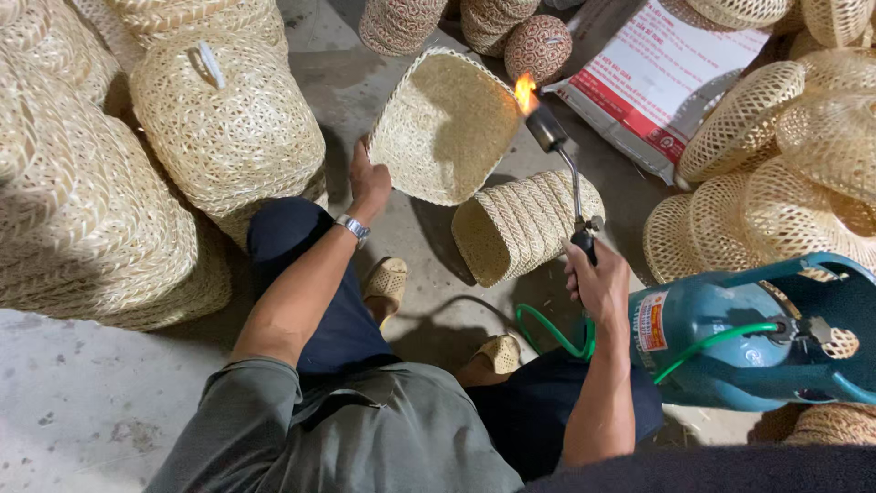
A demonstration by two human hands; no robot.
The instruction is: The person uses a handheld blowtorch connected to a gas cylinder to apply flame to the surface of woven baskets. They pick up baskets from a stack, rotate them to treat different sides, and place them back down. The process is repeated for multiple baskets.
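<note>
Gripping the lower rim of a square woven basket (447, 123), the left hand (368, 183) holds it tilted up off the floor, with the hollow inside turned toward the person. A silver wristwatch (353, 226) sits on that wrist. The right hand (598, 285) is closed around the handle of a gas torch (568, 173), whose thin metal stem rises from the fist to a dark nozzle. A small orange flame (525, 91) burns at the nozzle, right at the basket's upper right edge; whether it touches the weave cannot be told.

Taking the held basket as the landmark: just below it and to its right, a stack of nested baskets (520, 224) lies on its side on the concrete floor (64, 402). Farther to the lower right stands a blue gas cylinder (730, 347), with a green hose (557, 333) running from it toward the torch hand. To the left of the basket stand tall piles of woven baskets (224, 119). To the right lie open-weave round baskets (785, 173), and above those a white and red printed sack (657, 78). Below the basket, the person's feet in woven slippers (388, 278) rest on the floor.
</note>
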